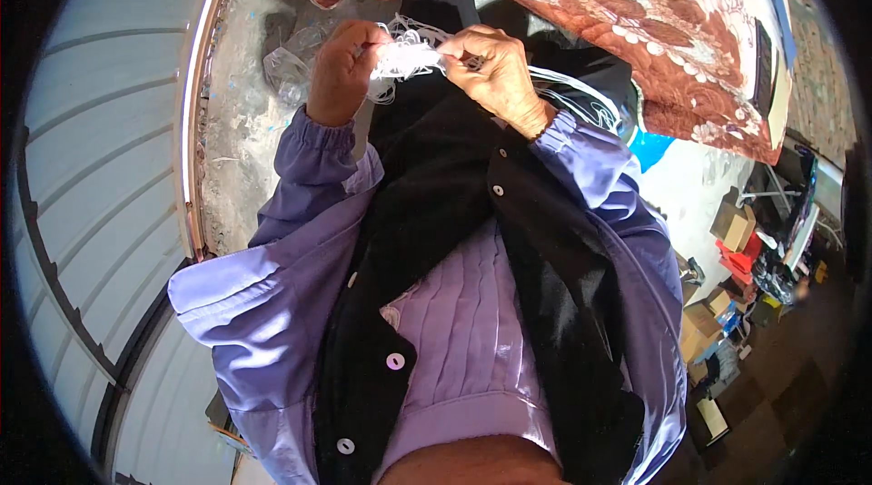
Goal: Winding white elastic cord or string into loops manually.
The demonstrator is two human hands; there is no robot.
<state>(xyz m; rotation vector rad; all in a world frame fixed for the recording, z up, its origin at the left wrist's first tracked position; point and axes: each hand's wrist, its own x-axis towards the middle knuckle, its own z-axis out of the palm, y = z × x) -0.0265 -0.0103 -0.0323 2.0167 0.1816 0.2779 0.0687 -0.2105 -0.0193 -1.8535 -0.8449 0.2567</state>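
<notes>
Between my two hands, above my dark-clothed lap, is a tangled bundle of thin white cord [405,60], bright in the sunlight. My left hand [343,69] pinches its left end between thumb and fingers. At the right end, my right hand [491,73] pinches the bundle with thumb and forefinger. More white cords [581,90] trail from behind my right hand and hang in loops over my right knee. Glare washes out the middle of the bundle, so single strands there are hard to make out.
A brown flowered cover [581,4] drapes over something ahead and to the right. Crumpled clear plastic [289,72] lies on the concrete floor [238,122] at left. Beside my right knee is a blue piece of plastic [649,149]. Cardboard boxes [732,223] and clutter stand far right.
</notes>
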